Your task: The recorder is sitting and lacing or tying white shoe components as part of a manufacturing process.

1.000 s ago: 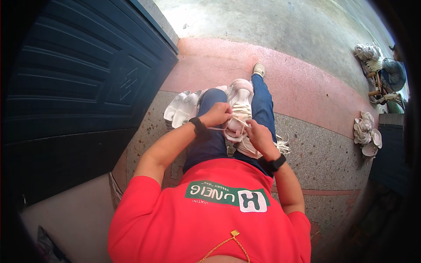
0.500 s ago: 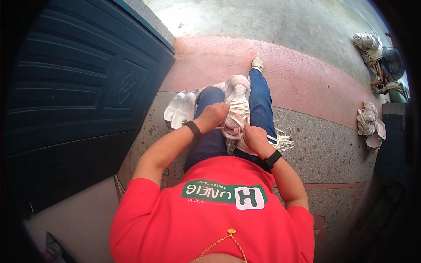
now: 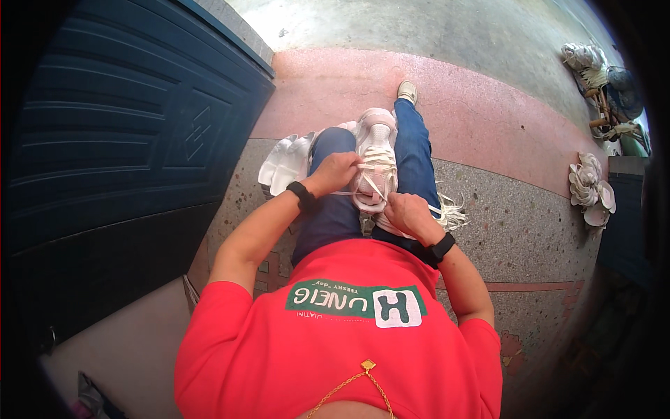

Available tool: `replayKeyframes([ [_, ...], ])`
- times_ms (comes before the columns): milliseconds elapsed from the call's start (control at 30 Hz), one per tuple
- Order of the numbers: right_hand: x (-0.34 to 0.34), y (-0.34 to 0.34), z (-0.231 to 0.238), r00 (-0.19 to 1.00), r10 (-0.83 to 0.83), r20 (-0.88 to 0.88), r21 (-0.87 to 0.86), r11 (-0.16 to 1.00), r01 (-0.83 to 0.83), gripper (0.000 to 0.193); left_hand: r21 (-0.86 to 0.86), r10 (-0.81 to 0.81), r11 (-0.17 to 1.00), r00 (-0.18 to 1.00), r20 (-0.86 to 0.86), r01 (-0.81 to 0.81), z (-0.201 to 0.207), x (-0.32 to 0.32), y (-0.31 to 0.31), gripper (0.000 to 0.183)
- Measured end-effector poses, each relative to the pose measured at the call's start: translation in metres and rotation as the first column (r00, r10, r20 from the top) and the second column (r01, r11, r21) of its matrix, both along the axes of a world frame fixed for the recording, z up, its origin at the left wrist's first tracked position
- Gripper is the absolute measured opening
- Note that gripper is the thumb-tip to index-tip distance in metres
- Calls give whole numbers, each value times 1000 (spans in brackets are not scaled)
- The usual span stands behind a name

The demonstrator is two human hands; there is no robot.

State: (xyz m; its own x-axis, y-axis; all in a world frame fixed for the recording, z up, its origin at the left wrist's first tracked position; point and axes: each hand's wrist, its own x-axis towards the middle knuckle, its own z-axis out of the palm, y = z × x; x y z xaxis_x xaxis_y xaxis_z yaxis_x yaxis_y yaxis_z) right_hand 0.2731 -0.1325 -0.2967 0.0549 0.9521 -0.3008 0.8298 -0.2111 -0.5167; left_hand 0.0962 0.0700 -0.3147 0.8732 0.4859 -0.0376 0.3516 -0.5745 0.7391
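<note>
Two closed pinches, left hand [image 3: 336, 172] and right hand [image 3: 412, 214], appear to hold laces [image 3: 378, 153] either side of the shoe [image 3: 377, 130], which sits between them, seemingly braced by the legs [image 3: 412, 143] so neither hand need support it.

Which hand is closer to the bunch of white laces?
Right. The right hand is just left of the lace bunch; the left hand is farther, left of the shoe.

Left hand [image 3: 336, 172] curled, right hand [image 3: 412, 213] curled (slightly apart)
</note>
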Motion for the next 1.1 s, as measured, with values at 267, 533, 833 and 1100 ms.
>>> replayKeyframes([
  [267, -5, -5, 47, 974, 64, -218, 9, 998, -64, 24, -115, 104, 988, 995, -5, -104, 11, 4, 8, 20],
  [533, 48, -3, 164, 734, -156, -661, 136, 937, 322, 29, -123, 12, 992, 999, 35, -8, 50, 34, -1, 16],
  [833, 57, 12, 243, 408, 59, -911, 198, 931, 306, 29, -71, -145, 989, 951, -273, 131, 53, 82, 0, 25],
  [1100, 58, -20, 249, 538, 311, -783, 274, 950, -149, 23, -44, -252, 961, 804, -538, 271, 37, 119, -8, 32],
])
